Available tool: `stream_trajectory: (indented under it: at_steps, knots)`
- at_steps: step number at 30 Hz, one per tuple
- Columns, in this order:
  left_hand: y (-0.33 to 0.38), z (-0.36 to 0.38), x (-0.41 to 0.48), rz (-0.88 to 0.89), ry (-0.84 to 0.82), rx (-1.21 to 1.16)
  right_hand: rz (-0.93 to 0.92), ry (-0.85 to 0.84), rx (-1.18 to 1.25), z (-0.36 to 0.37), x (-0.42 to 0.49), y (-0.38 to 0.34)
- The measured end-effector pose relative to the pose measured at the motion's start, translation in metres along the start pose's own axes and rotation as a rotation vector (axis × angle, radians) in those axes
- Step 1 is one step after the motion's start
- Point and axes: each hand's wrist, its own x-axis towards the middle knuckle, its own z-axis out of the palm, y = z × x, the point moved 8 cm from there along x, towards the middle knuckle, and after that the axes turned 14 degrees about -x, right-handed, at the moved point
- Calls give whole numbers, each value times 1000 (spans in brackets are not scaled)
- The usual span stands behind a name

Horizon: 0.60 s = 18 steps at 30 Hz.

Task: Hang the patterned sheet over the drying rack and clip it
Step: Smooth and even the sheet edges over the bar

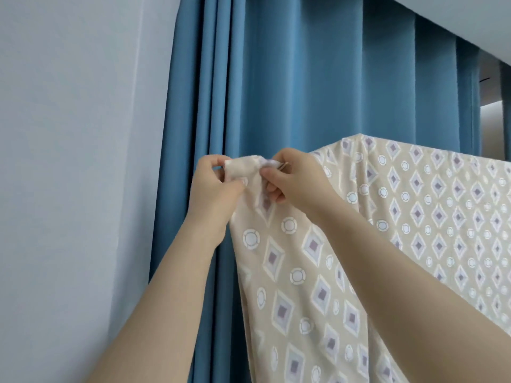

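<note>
Sheet (414, 217) in beige, printed with purple-centred diamonds and white rings, hangs in front of a blue pleated curtain (318, 78) as a person reaches up to it with both bare arms. Its upper edge runs from a peak near the middle of the scene down to the right border, draped over a support that the fabric hides. From that peak the cloth falls leftward to a bunched corner (243, 168), then drops in a long fold past the bottom of the picture.

The left hand (214, 189) grips the bunched corner from the left, with thumb and curled fingers closed round the gathered cloth. The right hand (296, 178) meets it from the other side, its thumb and fingers pinching the same bunch, so that the two hands nearly touch across the fabric. A small thin object (284, 165) pokes out between the right thumb and forefinger; it is too small to make out.

A pale grey wall (69, 134) fills the left of the view, beside the curtain's outer pleats. A white overhang (456, 20) slants across the upper right corner above the curtain.
</note>
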Motion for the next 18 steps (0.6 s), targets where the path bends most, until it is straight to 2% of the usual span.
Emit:
stream_trajectory:
  at_steps: [2, 3, 4, 5, 6, 8, 9, 10, 12, 13, 14, 16, 17, 18]
  knots:
    - [-8, 21, -5, -122, -261, -163, -14, 54, 26, -7, 9, -10]
    - [-15, 33, -14, -192, -407, -95, -8, 80, 63, -12, 14, -12]
    - [-24, 37, -20, -243, -469, 18, -6, 94, 115, -15, 19, -13]
    - [-32, 30, -17, -240, -401, 129, -2, 93, 170, -17, 22, -13]
    - [-34, 16, -7, -188, -238, 202, -3, 81, 205, -17, 22, -11]
    - [-34, -23, 9, -28, 166, 214, 4, 56, 194, -18, 17, -2]
    - [-37, -37, 11, 0, 298, 146, 18, 48, 169, -18, 12, 6]
    - [-46, -42, 12, -52, 340, 72, 44, 43, 153, -18, 6, 15]
    - [-76, -30, 10, -274, 192, 21, 105, 39, 151, -18, -5, 35]
    - [-87, -25, 7, -328, 130, 59, 137, 30, 141, -17, -11, 44]
    - [-88, -30, 7, -289, 189, 86, 171, 12, 124, -13, -17, 54]
    - [-72, -52, 6, -94, 453, 117, 223, -50, 104, -3, -30, 73]
    - [-68, -58, 7, -28, 509, 52, 247, -80, 101, 2, -36, 83]
    - [-71, -56, 9, -44, 474, -34, 270, -98, 96, 6, -43, 92]
